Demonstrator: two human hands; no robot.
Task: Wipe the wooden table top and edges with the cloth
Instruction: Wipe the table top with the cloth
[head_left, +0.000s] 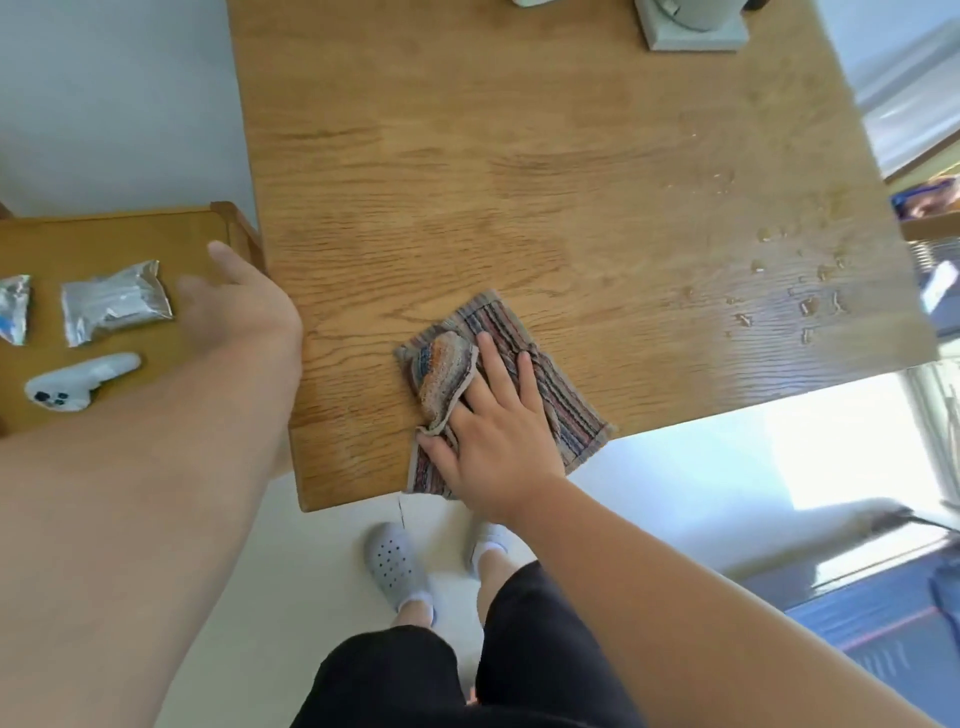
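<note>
Pressing down flat, the right hand (493, 431) has its palm and spread fingers on the striped cloth (545, 384), which sits near the worktop's (519, 171) front edge, around 6 o'clock on the wood. The fingers are fully splayed, not gripping, just pinning the cloth; the thumb sticks out toward 9 o'clock. One corner of the cloth is bunched up in a fold (441, 374) right beside the index finger, and the bottom corner hangs a bit over the edge. The right forearm comes in from about 5 o'clock, angled up and left.

The left hand (244, 301) is off at 9 o'clock, blurry, fingers loosely extended and holding nothing as far as I can see, hovering over the gap between the worktop and a smaller wooden side table (104, 234). On that side table lie two silver foil packets (114, 309) and a white game controller (78, 382). No writing on the packets is readable.

Water droplets (800, 291) are scattered at roughly 3 o'clock on the worktop. A grey appliance base (696, 31) sits at 12 o'clock. Below, grey clogs (395, 566) on a pale floor.
</note>
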